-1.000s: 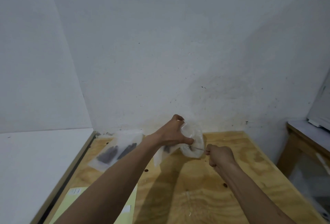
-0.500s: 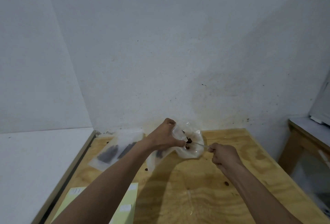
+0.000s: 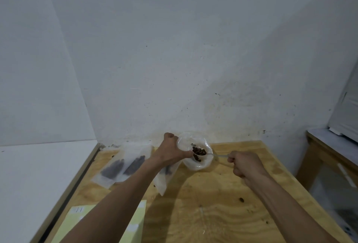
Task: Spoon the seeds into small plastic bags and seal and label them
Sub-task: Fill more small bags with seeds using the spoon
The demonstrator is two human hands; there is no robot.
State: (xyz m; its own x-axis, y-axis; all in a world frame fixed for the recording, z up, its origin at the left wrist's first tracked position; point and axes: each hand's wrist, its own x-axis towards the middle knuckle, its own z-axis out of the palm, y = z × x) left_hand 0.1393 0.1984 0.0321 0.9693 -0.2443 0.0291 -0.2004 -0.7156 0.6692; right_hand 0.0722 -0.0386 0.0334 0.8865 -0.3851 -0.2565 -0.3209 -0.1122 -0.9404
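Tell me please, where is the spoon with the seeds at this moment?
In the head view, the spoon is right of centre, its handle gripped by the right hand, its seed-filled bowl inside the clear bag held by the left hand.

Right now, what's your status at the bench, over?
Left hand grips clear plastic bag open. Right hand holds thin spoon, loaded with dark brown seeds, in the bag's mouth. Nothing blocking.

Both hands reach forward, left hand (image 3: 170, 151) gripping, right hand (image 3: 246, 165) fisted.
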